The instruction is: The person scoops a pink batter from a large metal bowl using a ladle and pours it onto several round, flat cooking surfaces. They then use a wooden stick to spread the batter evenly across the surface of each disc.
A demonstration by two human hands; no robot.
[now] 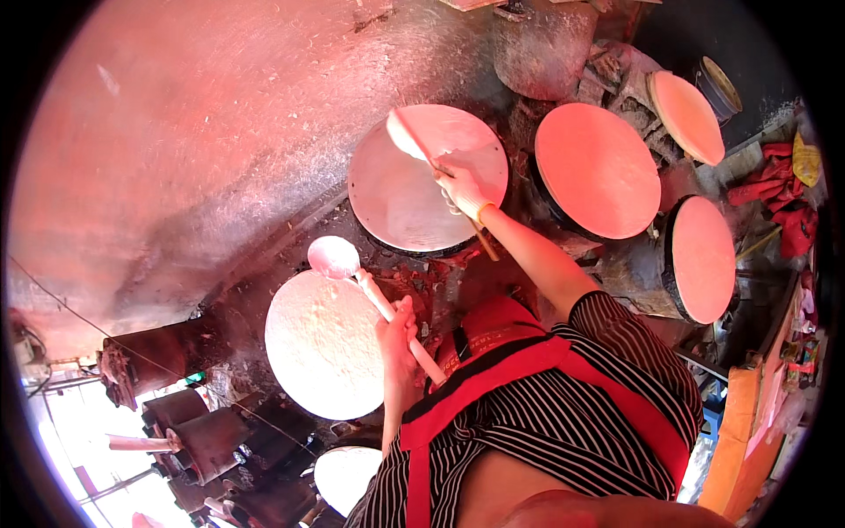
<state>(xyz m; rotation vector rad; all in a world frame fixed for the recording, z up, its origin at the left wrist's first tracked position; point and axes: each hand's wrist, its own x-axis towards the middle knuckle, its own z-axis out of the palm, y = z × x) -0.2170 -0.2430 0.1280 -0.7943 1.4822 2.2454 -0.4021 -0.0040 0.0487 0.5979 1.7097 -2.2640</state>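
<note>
My left hand (397,328) grips the pale handle of a ladle (333,257), whose round bowl hangs over the upper edge of a large pale round disc (323,356). Farther up, my right hand (462,191), in a light glove with a yellow cuff, is closed around a thin wooden stick (487,243). The stick slants up across a round flat griddle (403,198). A white sheet or layer (462,129) covers the griddle's upper part, and the stick lies along or over its left portion. Whether the stick is under that sheet I cannot tell.
To the right stand more round griddles or pans with pale tops, a near one (597,170) and a farther one (704,259). A large metal pot (544,49) stands behind. Dark cylinders (211,442) lie at lower left. A stained wall (198,132) rises beyond the griddles.
</note>
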